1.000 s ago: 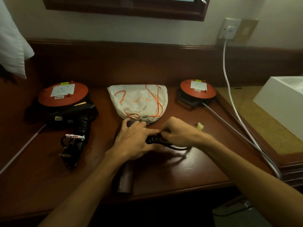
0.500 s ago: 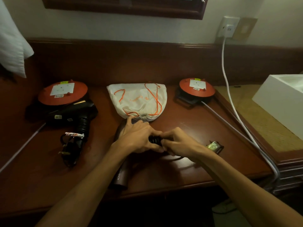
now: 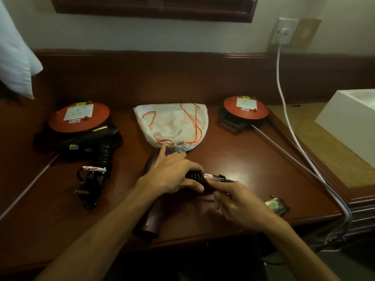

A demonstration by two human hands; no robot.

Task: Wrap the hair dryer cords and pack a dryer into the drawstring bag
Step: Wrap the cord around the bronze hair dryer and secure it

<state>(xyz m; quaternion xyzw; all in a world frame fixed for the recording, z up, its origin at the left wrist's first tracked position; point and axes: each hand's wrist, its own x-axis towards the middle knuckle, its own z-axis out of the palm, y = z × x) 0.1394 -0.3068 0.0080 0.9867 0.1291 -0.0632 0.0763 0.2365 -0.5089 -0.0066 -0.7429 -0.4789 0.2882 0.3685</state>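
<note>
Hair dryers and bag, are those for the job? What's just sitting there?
For the job: brown hair dryer, its black cord, plug, black hair dryer, drawstring bag, left hand, right hand.

Just there: two red cord reels, white cable, wall socket.

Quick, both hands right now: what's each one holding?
Left hand: grips the coiled cord against the brown hair dryer.
Right hand: fingers curled at the cord's loose end; the exact grip can't be told.

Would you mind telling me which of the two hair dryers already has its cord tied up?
The black dryer on the left: its cord is bundled with a white tie. The brown dryer is under the hands, cord unfinished.
</note>
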